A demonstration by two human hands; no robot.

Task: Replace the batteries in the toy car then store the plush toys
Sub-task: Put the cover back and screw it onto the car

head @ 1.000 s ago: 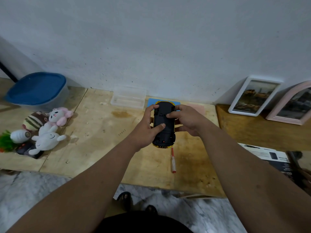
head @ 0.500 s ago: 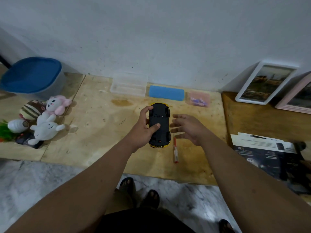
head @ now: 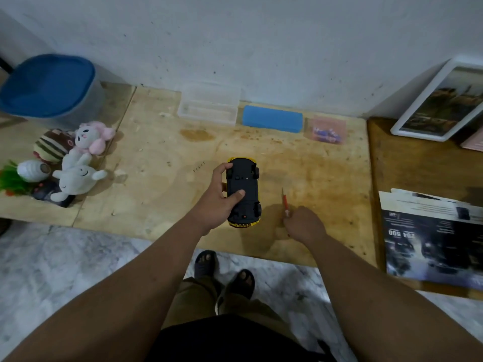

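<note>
far to the left of the toy car (head: 243, 190), a tub with a blue lid (head: 47, 86) stood against the wall. in front of it, still well left of the car, the plush toys (head: 70, 163) lay in a heap on the wooden board (head: 156, 178): a striped one, a pink-eared white one and a white rabbit on its back. behind the car, along the wall, sat a clear plastic box (head: 209, 107), then a blue case (head: 272, 118), then a small pink packet (head: 326, 130). my left hand (head: 215, 202) held the car upside down over the board, black underside up, fingers curled round its left flank and thumb pressed on the belly. just right of the car a red screwdriver (head: 285, 202) lay on the board, and my right hand (head: 304, 224) was at its near end, fingers curled down over the handle; i could not tell whether they had closed on it. far right of the car lay a printed box (head: 431, 241), and behind it a white picture frame (head: 439, 100) leaned on the wall.
</note>
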